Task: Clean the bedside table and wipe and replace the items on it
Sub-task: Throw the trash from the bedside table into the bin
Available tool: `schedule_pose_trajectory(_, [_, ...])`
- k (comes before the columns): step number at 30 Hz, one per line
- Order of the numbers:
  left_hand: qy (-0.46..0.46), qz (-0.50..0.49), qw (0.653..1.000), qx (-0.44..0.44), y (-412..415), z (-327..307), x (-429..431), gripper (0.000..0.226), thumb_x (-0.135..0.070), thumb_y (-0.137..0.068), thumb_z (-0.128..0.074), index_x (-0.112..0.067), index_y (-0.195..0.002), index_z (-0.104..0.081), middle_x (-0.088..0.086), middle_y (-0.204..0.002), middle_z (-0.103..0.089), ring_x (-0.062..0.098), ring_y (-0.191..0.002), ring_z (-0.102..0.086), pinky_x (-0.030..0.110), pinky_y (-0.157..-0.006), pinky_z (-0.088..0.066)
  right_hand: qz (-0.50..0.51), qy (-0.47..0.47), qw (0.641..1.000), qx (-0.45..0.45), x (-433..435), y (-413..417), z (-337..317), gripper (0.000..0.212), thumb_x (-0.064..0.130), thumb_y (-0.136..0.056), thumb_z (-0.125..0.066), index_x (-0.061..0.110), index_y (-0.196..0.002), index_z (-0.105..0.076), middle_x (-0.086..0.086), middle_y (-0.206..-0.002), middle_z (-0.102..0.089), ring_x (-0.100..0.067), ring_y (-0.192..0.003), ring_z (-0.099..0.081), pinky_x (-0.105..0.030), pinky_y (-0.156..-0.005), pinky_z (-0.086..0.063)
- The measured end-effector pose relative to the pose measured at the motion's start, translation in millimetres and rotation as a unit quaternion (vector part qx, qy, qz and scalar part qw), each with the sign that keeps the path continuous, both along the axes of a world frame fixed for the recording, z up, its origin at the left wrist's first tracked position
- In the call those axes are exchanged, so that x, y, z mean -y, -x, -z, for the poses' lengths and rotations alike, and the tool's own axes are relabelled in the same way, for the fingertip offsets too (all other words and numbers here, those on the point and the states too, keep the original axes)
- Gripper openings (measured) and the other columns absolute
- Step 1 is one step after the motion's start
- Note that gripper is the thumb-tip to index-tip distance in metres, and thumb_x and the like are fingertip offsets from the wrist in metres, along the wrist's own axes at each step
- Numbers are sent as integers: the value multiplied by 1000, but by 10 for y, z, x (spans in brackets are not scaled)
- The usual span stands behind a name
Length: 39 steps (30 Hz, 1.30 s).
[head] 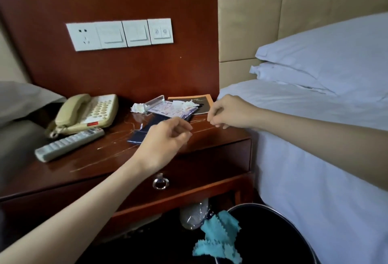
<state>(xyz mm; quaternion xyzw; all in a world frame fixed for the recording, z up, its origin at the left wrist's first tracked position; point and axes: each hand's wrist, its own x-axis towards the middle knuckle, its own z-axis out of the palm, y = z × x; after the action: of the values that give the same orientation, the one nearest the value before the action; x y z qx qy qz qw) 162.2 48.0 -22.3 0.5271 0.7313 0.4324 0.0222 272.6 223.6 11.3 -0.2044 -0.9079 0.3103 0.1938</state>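
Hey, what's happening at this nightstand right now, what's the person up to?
A person is reaching both bare hands over a cluttered bedside table. The left hand hovers above a dark blue packet; the right hand is loosely curled near the bed-side edge. Neither clearly holds anything. A phone, remote, crumpled tissues and leaflets still sit on top. A teal cloth hangs on the bin below, so wiping hasn't started.

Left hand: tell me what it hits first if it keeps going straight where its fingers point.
Probably the right hand. The left hand points right and slightly back across the bedside table, though depth is unclear.
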Motion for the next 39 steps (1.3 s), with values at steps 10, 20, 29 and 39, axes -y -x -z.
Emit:
schedule_pose_trajectory(10, [15, -142, 989, -47, 980, -117, -3, 14, -8, -85, -59, -12, -96, -66, 1, -92, -70, 17, -89, -65, 20, -75, -46, 14, -75, 997, -16, 29, 926, -30, 15, 9, -80, -65, 9, -94, -72, -2, -90, -68, -18, -85, -61, -29, -74, -47])
schedule_pose_trajectory(20, [122, -213, 966, -85, 2094, -177, -301, 47, -20, -81, -67, -14, -127, -57, 9, -125, -58, 25, -112, -55, 26, -83, -39, 43, -62, 996, 44, -507, 1637, -59, 34, 13, -87, -58, 16, -121, -59, -11, -122, -61, -24, -106, -54, -33, -81, -46])
schedule_pose_trajectory(29, [270, -212, 929, -142, 2511, 27, -829, 38, -37, -90, -48, -34, -127, -52, 2, -138, -44, 30, -126, -43, 48, -100, -31, 10, -103, 988, 113, -616, 2015, 82, 40, -2, -92, -45, 15, -124, -62, -15, -141, -45, -17, -70, -58, -20, -49, -42])
schedule_pose_trajectory(39, [119, -252, 954, -109, 2579, 122, -891, 18, -25, -84, -63, -11, -91, -72, 14, -95, -69, 32, -92, -61, 33, -73, -45, 63, -176, 981, 54, -563, 1994, 150, 23, -5, -93, -46, 0, -97, -68, -12, -110, -49, -17, -71, -50, -34, -69, -51])
